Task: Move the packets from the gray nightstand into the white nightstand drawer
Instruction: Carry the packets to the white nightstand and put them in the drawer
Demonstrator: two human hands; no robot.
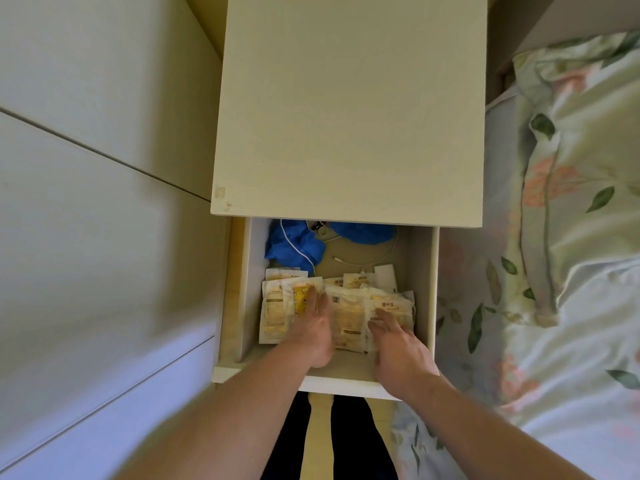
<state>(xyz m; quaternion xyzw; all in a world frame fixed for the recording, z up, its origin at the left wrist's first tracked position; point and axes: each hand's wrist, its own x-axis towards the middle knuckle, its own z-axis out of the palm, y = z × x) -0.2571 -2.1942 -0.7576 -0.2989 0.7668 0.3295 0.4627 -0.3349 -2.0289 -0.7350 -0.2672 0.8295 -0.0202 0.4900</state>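
At the back of the open compartment you see crumpled blue cloth (pixel 294 245), with a second blue heap (pixel 363 232) just beside it on the right. A thin white cable (pixel 367 261) loops across the floor there and runs over the left heap of cloth. A small white card (pixel 385 277) stands near the right wall. To your right lies a bed with a floral pillow (pixel 581 161) and a matching floral sheet (pixel 554 393). To your left you face pale cabinet panels (pixel 104 202), split by thin dark seams. Below, dark trouser legs (pixel 349 441) stand on yellowish floor (pixel 320 431).
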